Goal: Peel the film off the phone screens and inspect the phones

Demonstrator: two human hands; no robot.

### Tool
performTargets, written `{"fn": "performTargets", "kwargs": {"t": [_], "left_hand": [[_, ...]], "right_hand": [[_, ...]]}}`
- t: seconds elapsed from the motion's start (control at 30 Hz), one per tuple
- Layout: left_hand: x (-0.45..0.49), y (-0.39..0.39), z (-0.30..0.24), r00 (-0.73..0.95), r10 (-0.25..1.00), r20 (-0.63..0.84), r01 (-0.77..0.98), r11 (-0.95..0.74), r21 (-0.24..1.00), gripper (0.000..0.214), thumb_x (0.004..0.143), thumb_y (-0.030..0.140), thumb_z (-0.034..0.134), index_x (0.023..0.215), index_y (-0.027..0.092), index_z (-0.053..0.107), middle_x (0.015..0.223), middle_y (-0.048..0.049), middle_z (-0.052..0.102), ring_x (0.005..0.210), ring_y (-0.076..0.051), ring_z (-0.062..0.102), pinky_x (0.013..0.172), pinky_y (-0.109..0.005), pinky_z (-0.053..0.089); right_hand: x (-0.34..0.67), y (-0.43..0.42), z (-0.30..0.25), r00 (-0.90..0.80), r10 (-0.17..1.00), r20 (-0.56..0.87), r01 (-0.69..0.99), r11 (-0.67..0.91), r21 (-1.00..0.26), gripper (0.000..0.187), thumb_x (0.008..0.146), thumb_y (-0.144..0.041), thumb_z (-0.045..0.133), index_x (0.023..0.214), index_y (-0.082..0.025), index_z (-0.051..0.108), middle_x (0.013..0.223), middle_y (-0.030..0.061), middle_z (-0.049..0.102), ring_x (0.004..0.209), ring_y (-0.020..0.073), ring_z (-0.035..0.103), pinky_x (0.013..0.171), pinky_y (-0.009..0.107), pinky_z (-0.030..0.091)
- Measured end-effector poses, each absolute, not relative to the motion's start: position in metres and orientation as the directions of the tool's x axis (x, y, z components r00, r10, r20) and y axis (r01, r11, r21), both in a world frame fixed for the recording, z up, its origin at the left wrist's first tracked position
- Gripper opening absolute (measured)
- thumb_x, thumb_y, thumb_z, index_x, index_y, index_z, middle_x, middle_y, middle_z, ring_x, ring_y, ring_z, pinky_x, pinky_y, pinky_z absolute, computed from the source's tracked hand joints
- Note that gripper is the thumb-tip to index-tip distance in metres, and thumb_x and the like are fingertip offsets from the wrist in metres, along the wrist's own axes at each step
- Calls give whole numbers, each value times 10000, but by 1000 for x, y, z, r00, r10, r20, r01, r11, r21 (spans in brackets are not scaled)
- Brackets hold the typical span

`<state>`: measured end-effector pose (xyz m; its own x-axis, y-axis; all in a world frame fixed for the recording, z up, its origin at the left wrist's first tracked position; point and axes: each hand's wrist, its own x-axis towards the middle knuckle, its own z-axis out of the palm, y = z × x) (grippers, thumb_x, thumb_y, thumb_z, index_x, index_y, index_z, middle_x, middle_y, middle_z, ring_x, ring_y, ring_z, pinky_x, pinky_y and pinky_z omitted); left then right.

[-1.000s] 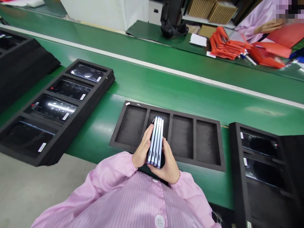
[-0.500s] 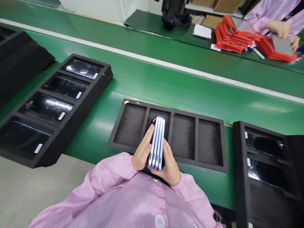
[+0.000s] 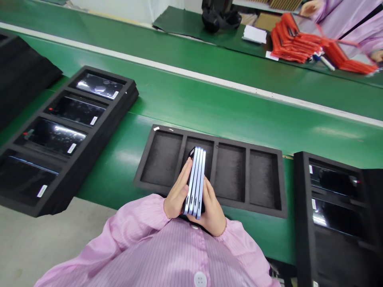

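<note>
With left hand (image 3: pixel 177 196) and right hand (image 3: pixel 213 210), pressing stack of four phones (image 3: pixel 195 180) edge-up between palms, partly blocking view of foam tray (image 3: pixel 254 207). Flanked by left tray (image 3: pixel 98 144), holding four dark-screened phones (image 3: pixel 76 109), and right tray (image 3: pixel 305 223), showing two more. Also visible across worktop (image 3: pixel 179 93), near co-worker's sleeve (image 3: pixel 347 24): piled red pouches (image 3: pixel 295 44), white paper (image 3: pixel 254 34).
</note>
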<state>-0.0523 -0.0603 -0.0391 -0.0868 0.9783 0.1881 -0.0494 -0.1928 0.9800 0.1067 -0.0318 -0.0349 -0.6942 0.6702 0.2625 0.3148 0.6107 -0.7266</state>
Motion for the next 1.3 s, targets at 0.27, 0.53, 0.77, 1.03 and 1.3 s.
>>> {"fn": "performTargets", "kwargs": {"t": [0.27,0.53,0.77,1.03,1.3], "left_hand": [[-52,-61,-38,-91,979,181,-56,-186,981,568,996,476,230,1537,318,156,1632,46,86,1504,-253,60,1254,-419,58],[-52,-60,-37,-87,981,176,-55,-181,982,569,997,474,224,1538,313,150,1632,43,82,1504,-255,59,1253,-425,59],[-52,-60,-38,-94,981,168,-71,-175,982,573,995,482,205,1538,311,150,1633,41,81,1505,-256,48,1253,-423,50],[-53,-60,-38,-82,982,168,-58,-173,983,569,996,481,201,1538,319,141,1633,45,74,1505,-256,36,1253,-429,42],[-51,-56,-38,-198,977,75,-197,-115,974,599,958,564,327,1469,255,276,1553,-83,281,1427,-285,284,1201,-463,223]], "right_hand": [[108,-32,-37,-704,664,253,328,620,-713,1085,807,-391,730,1565,-196,-21,1585,157,100,1443,345,225,1092,488,429],[108,-32,-38,-700,666,260,322,619,-717,1057,824,-413,709,1566,-176,-6,1584,159,107,1446,339,221,1088,483,434],[108,-32,-37,-698,670,253,336,619,-710,1103,790,-410,746,1566,-199,-8,1585,158,109,1436,353,241,1083,492,437],[106,-33,-40,-693,672,262,333,620,-710,1106,788,-448,742,1567,-196,-1,1577,168,132,1428,358,261,1095,509,418],[113,-17,-20,-711,670,213,113,407,-906,979,756,-699,659,1500,-211,250,1524,161,254,1422,345,271,1130,525,361]]}}
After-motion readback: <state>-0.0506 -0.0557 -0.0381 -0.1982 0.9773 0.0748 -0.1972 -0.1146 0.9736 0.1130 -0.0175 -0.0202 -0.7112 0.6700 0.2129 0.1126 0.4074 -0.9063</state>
